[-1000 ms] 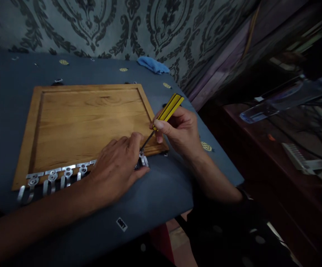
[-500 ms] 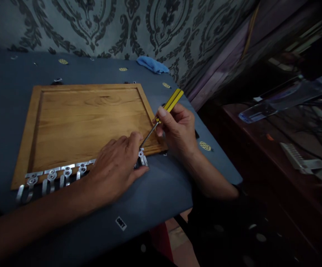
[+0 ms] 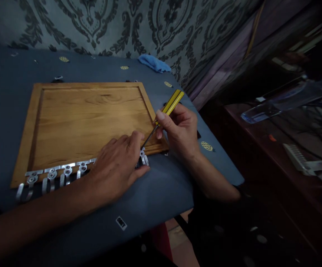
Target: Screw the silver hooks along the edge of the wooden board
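Note:
My right hand point(image 3: 181, 131) grips a screwdriver point(image 3: 173, 102) by its yellow and black handle, thumb and fingers closed near the shaft. Its shaft slants down left to the metal hook point(image 3: 143, 158) at the right end of a hook rail; the tip's exact seat is too small to make out. Beside that hook, my left hand point(image 3: 116, 163) is closed over the rail and the near edge of a framed wooden board point(image 3: 91, 122), thumb below and fingers above. More silver hooks point(image 3: 52, 178) with screws run along the edge to the left; my left hand hides the middle ones.
The board lies on a table with a dark blue cloth point(image 3: 161, 193). A blue rag point(image 3: 154, 63) lies at the back by the patterned wall covering point(image 3: 99, 22). To the right, a lower reddish-brown surface holds a clear plastic bottle point(image 3: 263, 111) and cables.
The screwdriver handle has turned slightly about its shaft, and my right-hand fingers have shifted a little on it. My left hand stays put. The whole view has moved slightly.

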